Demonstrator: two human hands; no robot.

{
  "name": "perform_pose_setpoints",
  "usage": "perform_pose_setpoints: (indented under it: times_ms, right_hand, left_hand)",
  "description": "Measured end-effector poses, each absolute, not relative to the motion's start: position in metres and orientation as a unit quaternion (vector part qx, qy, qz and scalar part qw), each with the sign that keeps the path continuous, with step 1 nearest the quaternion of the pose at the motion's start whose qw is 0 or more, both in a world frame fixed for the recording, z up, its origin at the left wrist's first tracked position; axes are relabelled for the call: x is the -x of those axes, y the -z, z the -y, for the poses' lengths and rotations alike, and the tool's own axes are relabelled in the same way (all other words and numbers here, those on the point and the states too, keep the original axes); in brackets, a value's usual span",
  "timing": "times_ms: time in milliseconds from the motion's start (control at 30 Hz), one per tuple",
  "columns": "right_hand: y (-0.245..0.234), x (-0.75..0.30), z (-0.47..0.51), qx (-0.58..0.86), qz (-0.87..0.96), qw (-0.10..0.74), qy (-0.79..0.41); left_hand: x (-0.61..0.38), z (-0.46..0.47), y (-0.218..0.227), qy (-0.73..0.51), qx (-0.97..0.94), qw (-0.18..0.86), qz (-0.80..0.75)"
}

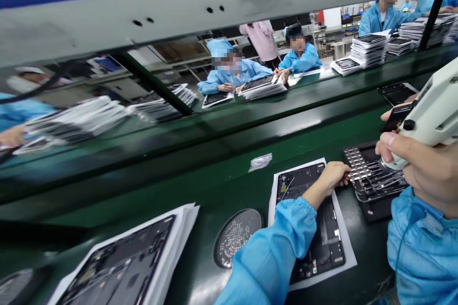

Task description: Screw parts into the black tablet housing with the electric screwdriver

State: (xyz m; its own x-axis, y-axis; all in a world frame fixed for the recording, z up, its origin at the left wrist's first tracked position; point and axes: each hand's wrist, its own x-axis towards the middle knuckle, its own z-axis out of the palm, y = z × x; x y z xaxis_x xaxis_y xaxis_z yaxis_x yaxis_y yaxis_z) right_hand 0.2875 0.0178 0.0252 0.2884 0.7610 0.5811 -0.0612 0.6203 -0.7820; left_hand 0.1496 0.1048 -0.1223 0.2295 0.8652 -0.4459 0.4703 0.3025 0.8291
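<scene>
Two hands busy: R hand (pixel 417 167) closed round a white elec. screwdriver (pixel 431 109), held up clear of the black parts tray (pixel 375 212). L hand (pixel 331 176), flat and not gripping, rests on a laptop chassis (pixel 324 248), prob. to steady it, beside metal strips (pixel 358 162) in the tray.

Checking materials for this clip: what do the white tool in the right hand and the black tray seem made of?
The white electric screwdriver looks like moulded plastic, with a satin sheen and seams. The black tray looks like matte rigid plastic, though coated metal is possible.
</scene>
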Motion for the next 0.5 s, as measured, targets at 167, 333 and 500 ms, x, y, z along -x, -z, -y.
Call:
perform_pose_setpoints:
  times_ms: [167, 333, 500]
  right_hand:
    - [-0.022, -0.292, -0.019, 0.336, 0.569, 0.694, -0.285]
    - [-0.022, -0.29, -0.02, 0.328, 0.569, 0.697, -0.287]
    - [-0.023, -0.287, -0.02, 0.324, 0.564, 0.705, -0.283]
  left_hand:
    - [-0.153, -0.105, 0.127, -0.21, -0.535, 0.52, -0.633]
    - [-0.159, -0.105, 0.119, -0.216, -0.538, 0.505, -0.639]
    - [-0.161, -0.11, 0.112, -0.198, -0.528, 0.53, -0.634]
